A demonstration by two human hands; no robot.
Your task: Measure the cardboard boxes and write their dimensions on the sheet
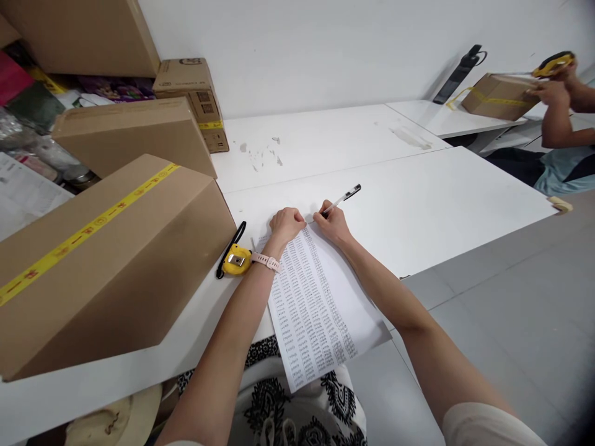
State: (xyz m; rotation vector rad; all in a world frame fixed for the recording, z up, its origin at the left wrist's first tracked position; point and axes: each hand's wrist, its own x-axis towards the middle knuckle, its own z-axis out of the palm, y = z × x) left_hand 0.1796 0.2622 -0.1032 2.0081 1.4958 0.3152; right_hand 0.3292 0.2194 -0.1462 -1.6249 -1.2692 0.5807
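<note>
Keep the top of the sheet flat under the pen

From the middle of the printed sheet (307,297), both your hands sit toward twelve o'clock, at its top edge on the white surface (400,217). Your right hand (332,224) has its fingers pinching a pen (351,192), whose back end slants up toward two o'clock; your fingers hide the writing tip, so whether it touches paper you cannot tell. Your left hand (286,224), just beside at eleven o'clock, curls its fingers in, thumb and forefinger close together; whether paper is caught between them you cannot tell.

The sheet's six o'clock end hangs past the surface edge, over your lap, so a firm left hand would best stop it sliding. A light pen grip, with the wrist rested, should keep marks neat. Mind the yellow tape measure (237,260) at ten o'clock, right by your left wrist, with the big taped carton (139,279) beyond at nine.
</note>
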